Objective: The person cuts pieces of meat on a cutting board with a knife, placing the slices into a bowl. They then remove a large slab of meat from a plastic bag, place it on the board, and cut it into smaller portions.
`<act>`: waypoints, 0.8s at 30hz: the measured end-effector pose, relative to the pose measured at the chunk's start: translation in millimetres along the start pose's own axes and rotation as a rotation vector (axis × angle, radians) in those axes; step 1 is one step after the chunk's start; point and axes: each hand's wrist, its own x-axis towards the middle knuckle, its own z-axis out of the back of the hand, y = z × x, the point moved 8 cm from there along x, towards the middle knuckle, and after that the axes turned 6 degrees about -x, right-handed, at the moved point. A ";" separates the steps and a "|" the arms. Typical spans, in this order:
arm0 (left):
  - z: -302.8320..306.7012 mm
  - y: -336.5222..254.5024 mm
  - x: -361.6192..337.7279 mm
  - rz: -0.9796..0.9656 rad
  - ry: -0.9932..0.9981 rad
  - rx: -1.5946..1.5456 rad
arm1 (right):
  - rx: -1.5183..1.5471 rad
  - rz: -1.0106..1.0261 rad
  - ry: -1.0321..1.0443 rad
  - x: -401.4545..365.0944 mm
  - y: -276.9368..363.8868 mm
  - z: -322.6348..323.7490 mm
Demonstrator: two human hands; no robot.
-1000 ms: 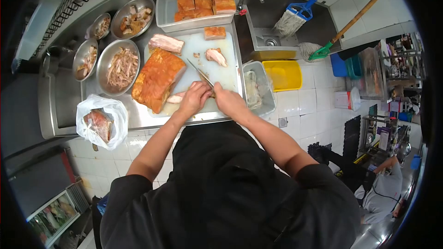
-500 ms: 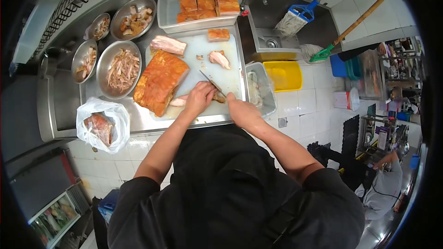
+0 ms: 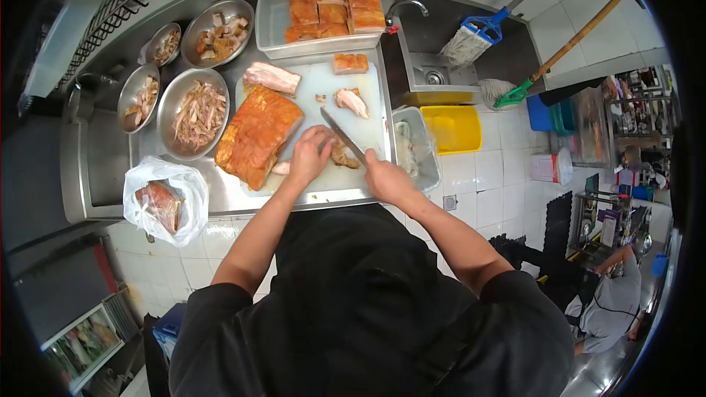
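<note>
Beyond the white floor tiles (image 3: 489, 143), with a co-worker in grey (image 3: 616, 301) far off to the right, a stainless-steel counter (image 3: 224, 192) across the near side. On it, a white cutting board (image 3: 373, 132) in front of the person. At its lower middle, a browned piece of roast pork (image 3: 343, 153), between the left hand (image 3: 312, 154) and a long knife (image 3: 343, 134). Left fingers loosely bent, tips close to the piece; touching or only beside it, cannot tell. Right hand (image 3: 388, 180) wrapped firmly round the knife handle, blade slanting up and leftward, close along the right side of the piece; contact with the meat, cannot tell.

To the left on the board, a big golden-skinned slab of pork belly (image 3: 259, 136), with a paler block (image 3: 272, 77) just above. Partly behind the left wrist, a small pale piece (image 3: 282, 167). Toward the far right, a skin-topped block (image 3: 351, 63) and, below, a cut chunk (image 3: 351, 102).

Behind the board, a plastic tub (image 3: 273, 22) of skin-on pork blocks (image 3: 331, 12). Farther left, four metal bowls of cut meat, the nearest with shreds (image 3: 198, 114); below them, a white plastic bag (image 3: 195, 180) round a darker chunk (image 3: 158, 201). To the right, a steel sink (image 3: 457, 79) and a yellow basin (image 3: 451, 131).
</note>
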 end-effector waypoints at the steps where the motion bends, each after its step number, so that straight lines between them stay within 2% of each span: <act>1: -0.1 1.7 0.4 0.001 -0.001 0.003 | 0.063 0.006 -0.017 -2.3 -3.2 -1.4; 3: -12.5 -0.2 4.5 -0.079 0.116 -0.046 | 0.123 0.011 -0.038 -0.5 -8.4 -3.8; 9: -27.3 -1.8 4.8 -0.086 0.204 -0.006 | 0.196 0.011 -0.059 -8.9 -5.6 9.9; 12: -30.2 -7.2 5.2 -0.103 0.222 0.008 | 0.235 0.029 -0.166 -16.7 0.8 30.4; 15: -25.2 -7.4 1.8 -0.072 0.161 -0.031 | 0.107 -0.040 -0.260 -13.8 4.9 49.3; 17: -23.9 -7.7 -1.2 -0.070 0.125 -0.032 | 0.053 0.063 -0.360 -8.9 10.5 56.2; 20: -23.3 -7.3 -1.5 -0.088 0.086 -0.035 | -0.004 0.084 -0.299 20.1 -3.8 22.1; 24: -24.8 -7.6 2.1 -0.106 0.140 0.012 | -0.089 0.054 -0.170 26.6 5.2 27.4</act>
